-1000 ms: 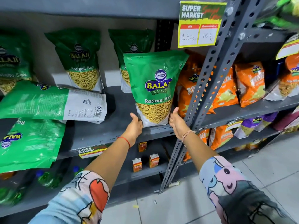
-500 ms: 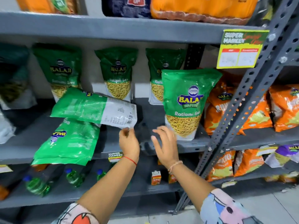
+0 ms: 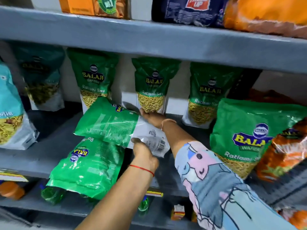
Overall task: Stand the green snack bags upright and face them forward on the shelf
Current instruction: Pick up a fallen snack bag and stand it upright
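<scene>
Your left hand pinches the near white end of the fallen green Ratlami Sev bag, lying back-side up on the grey shelf. Your right hand grips its far edge. Another flat bag lies just nearer, overhanging the shelf.

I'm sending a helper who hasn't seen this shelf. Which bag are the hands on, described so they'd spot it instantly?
Look at the grey middle shelf lined with upright green bags. In front of that row, the fallen bag lies flat on its side, left hand and right hand at its white end. Unlike its neighbours, it shows its back, with a barcode.
</scene>
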Available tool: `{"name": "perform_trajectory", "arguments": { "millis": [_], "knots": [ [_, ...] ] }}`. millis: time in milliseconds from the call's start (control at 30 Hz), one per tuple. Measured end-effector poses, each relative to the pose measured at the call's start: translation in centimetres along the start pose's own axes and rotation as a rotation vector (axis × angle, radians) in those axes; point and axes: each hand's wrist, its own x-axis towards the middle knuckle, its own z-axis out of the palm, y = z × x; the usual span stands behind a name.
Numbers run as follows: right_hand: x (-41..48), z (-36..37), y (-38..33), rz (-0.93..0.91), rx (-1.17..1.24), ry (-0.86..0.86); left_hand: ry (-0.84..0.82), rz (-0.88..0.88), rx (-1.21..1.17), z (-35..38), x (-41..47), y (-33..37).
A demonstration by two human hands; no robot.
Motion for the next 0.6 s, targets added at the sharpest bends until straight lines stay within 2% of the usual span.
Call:
{"name": "perform_trajectory", "arguments": {
  "millis": [133,200,300,400,467,533,600],
  "knots": [
    [-0.4,-0.1,0.3,0.065,0.311,-0.008,-0.03,0.008,-0.04,0.5,0.3,-1.0],
    [-1.3,-0.7,0.4,0.041,0.31,0.025,-0.028,0.017,-0.031,0.6,0.3,-1.6],
    [-3.0,-1.5,1.4,0.116,0.257,0.071,-0.037,0.114,0.077,0.5,0.4,-1.8],
    [-4.8,-0.8,3.6,0.121,0.595,0.337,0.006,0.282,0.13,0.3,2.0,-0.5],
    [-6.6,1.1,5.0,0.104,0.821,0.538,0.02,0.359,0.261,-0.4,4.7,0.5],
    [-8.2,4.0,6.2,0.081,0.898,0.654,-0.054,0.337,0.45,-1.1,6.3,1.5],
    [-9.3,6.3,6.9,0.093,0.883,0.673,-0.114,0.314,0.597,-1.7,7.4,1.8]
  ]
}}
